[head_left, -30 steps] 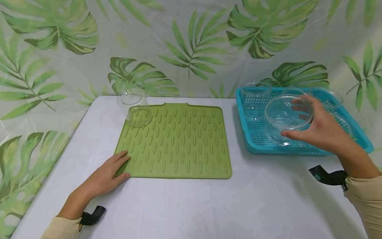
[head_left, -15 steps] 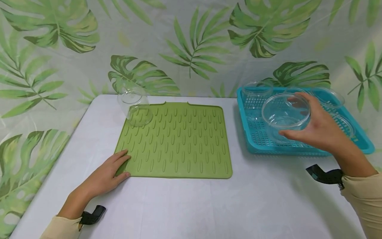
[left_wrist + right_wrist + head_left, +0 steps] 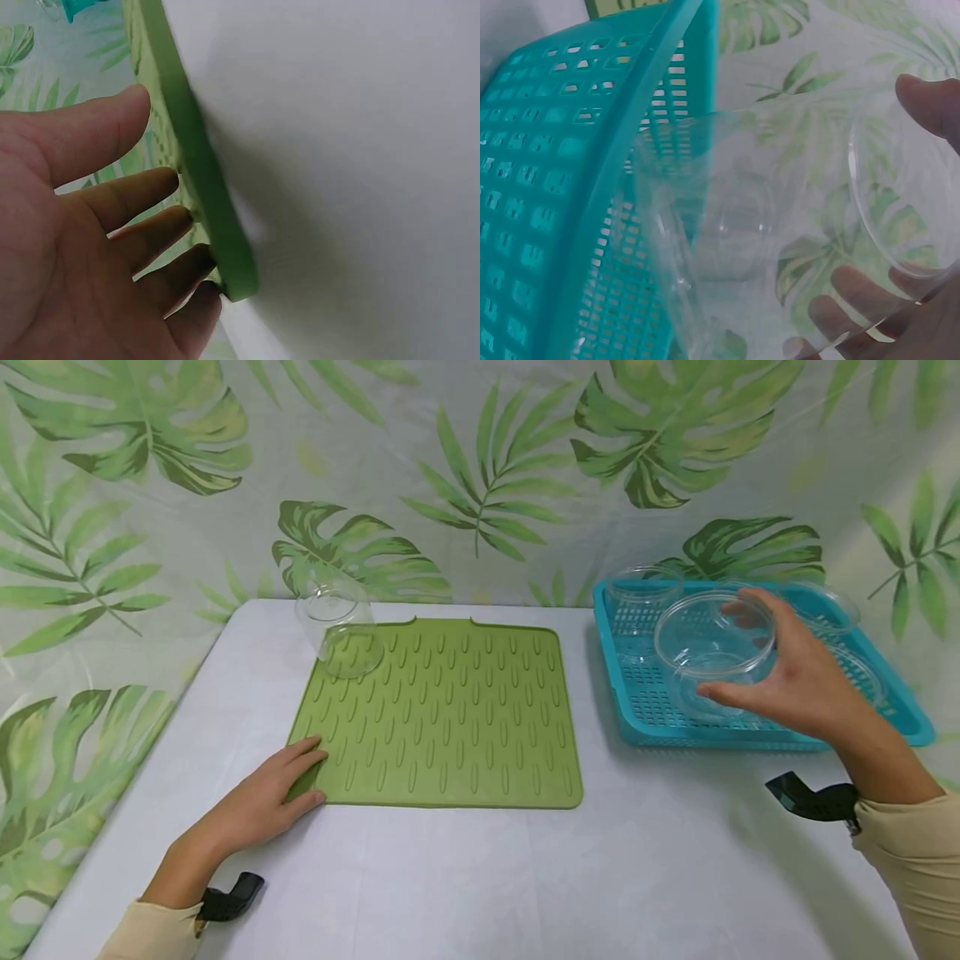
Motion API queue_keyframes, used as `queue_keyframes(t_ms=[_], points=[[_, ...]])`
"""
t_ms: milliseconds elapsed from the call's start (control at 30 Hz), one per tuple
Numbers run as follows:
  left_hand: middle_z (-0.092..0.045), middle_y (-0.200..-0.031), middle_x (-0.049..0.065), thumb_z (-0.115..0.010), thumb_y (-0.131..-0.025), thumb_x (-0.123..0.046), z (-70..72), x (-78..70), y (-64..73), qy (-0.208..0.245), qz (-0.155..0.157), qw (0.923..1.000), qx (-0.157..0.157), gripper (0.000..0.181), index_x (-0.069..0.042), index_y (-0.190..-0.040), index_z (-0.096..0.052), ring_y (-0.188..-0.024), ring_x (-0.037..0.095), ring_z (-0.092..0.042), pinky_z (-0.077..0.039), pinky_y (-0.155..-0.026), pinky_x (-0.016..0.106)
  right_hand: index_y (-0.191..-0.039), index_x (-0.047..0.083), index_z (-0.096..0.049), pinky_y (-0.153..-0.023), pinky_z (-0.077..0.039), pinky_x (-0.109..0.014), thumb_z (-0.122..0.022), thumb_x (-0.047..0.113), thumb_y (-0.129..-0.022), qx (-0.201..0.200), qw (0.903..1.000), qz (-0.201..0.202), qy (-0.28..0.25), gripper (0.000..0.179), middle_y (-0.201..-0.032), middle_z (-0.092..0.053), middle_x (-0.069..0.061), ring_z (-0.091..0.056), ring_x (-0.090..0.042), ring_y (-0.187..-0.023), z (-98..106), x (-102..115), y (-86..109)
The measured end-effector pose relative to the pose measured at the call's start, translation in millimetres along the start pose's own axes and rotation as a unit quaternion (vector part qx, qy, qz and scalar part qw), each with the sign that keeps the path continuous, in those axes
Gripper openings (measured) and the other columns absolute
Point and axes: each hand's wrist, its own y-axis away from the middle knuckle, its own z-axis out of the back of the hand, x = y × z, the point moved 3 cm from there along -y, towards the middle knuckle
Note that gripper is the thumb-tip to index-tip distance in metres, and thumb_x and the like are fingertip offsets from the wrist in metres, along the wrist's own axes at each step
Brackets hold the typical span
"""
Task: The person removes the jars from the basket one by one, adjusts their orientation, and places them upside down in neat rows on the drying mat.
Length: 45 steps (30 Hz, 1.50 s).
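Note:
My right hand [image 3: 806, 681] grips a clear, deep bowl [image 3: 701, 647] from its right side, thumb in front and fingers behind. The bowl is mouth up and overlaps the blue basket [image 3: 720, 742] in the head view. From the right wrist, the bowl's see-through wall [image 3: 772, 225] is close to the basket's slotted side [image 3: 555, 180]. My left hand [image 3: 258, 802] rests at the front left corner of a green ridged mat [image 3: 450, 718]. In the left wrist view, its spread fingertips touch the mat's edge [image 3: 199, 150].
A clear container [image 3: 351, 643] stands on the mat's back left corner. Inside the basket are more clear containers, one at its back left [image 3: 637, 618]. A white cloth [image 3: 480, 885] covers the table, and a leaf-patterned cloth [image 3: 525, 468] hangs behind.
My right hand has shifted slightly left with the bowl over the basket. The left hand and the mat stay almost where they were.

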Motion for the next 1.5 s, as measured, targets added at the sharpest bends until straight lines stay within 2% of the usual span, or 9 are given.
queue_keyframes(t_ms=[200,400,600,767,900,1067,1267,1500], points=[[-0.04,-0.151,0.03,-0.064,-0.097,-0.022,17.5,-5.3,0.7,0.014,-0.006,0.9999,-0.005,0.054,0.006,-0.141,-0.048,-0.139,0.052,-0.036,-0.033,-0.11,0.066,-0.159,0.017,-0.016,-0.103,-0.025,-0.078,-0.092,0.018,-0.068,0.018,0.9998,-0.005,-0.006,0.118,-0.152,-0.039,-0.023,-0.029,-0.05,-0.141,-1,2,-0.4],[-0.042,-0.151,0.027,-0.061,-0.099,-0.023,39.4,-20.0,-4.5,0.013,-0.029,0.9992,-0.025,0.052,0.003,-0.142,-0.048,-0.139,0.05,-0.038,-0.034,-0.109,0.064,-0.159,0.021,-0.014,-0.098,-0.03,-0.075,-0.091,0.02,-0.069,0.018,0.9998,-0.009,-0.006,0.119,-0.151,-0.04,-0.023,-0.034,-0.049,-0.137,-3,7,-1.8],[-0.042,-0.154,0.019,-0.059,-0.1,-0.024,50.8,-45.6,-16.3,0.025,-0.048,0.9971,-0.054,0.05,-0.004,-0.145,-0.047,-0.143,0.044,-0.037,-0.034,-0.112,0.062,-0.159,0.02,-0.015,-0.095,-0.035,-0.069,-0.092,0.022,-0.069,0.01,0.9999,-0.009,-0.007,0.118,-0.151,-0.042,-0.021,-0.039,-0.045,-0.133,-7,17,-5.0],[-0.042,-0.156,0.014,-0.058,-0.101,-0.025,53.1,-71.7,-30.4,0.036,-0.075,0.9948,-0.059,0.05,-0.008,-0.146,-0.047,-0.145,0.039,-0.037,-0.033,-0.114,0.06,-0.156,0.015,-0.02,-0.089,-0.038,-0.064,-0.091,0.025,-0.071,0.019,0.9998,-0.005,-0.001,0.112,-0.151,-0.04,-0.019,-0.042,-0.044,-0.125,-13,24,-6.4],[-0.043,-0.156,0.012,-0.058,-0.101,-0.025,53.8,-90.4,-43.8,0.045,-0.102,0.9916,-0.066,0.05,-0.009,-0.147,-0.047,-0.146,0.036,-0.037,-0.034,-0.116,0.059,-0.158,0.016,-0.016,-0.095,-0.036,-0.07,-0.09,0.023,-0.071,0.025,0.9996,0.009,-0.01,0.114,-0.152,-0.04,-0.018,-0.04,-0.045,-0.131,-17,32,-7.2],[-0.046,-0.154,0.013,-0.062,-0.099,-0.023,53.1,-108.0,-58.9,0.05,-0.133,0.9854,-0.095,0.052,-0.008,-0.146,-0.047,-0.145,0.034,-0.04,-0.034,-0.117,0.055,-0.158,0.015,-0.017,-0.1,-0.032,-0.073,-0.091,0.022,-0.069,0.019,0.9994,0.021,-0.02,0.116,-0.153,-0.041,-0.017,-0.034,-0.046,-0.138,-21,37,-11.9],[-0.048,-0.152,0.013,-0.065,-0.096,-0.02,52.8,-123.5,-69.5,0.06,-0.156,0.9763,-0.138,0.054,-0.007,-0.145,-0.048,-0.144,0.033,-0.042,-0.035,-0.118,0.053,-0.156,0.012,-0.021,-0.103,-0.031,-0.072,-0.093,0.023,-0.067,0.007,0.9992,0.031,-0.024,0.115,-0.15,-0.043,-0.018,-0.034,-0.044,-0.14,-24,41,-13.7],[-0.053,-0.148,0.014,-0.066,-0.095,-0.016,56.3,-145.4,-81.9,0.082,-0.213,0.9553,-0.188,0.05,-0.004,-0.142,-0.052,-0.141,0.031,-0.046,-0.038,-0.117,0.049,-0.153,0.011,-0.03,-0.102,-0.033,-0.07,-0.093,0.027,-0.067,0.008,0.999,0.04,-0.016,0.108,-0.148,-0.045,-0.018,-0.038,-0.042,-0.136,-29,51,-15.4]])
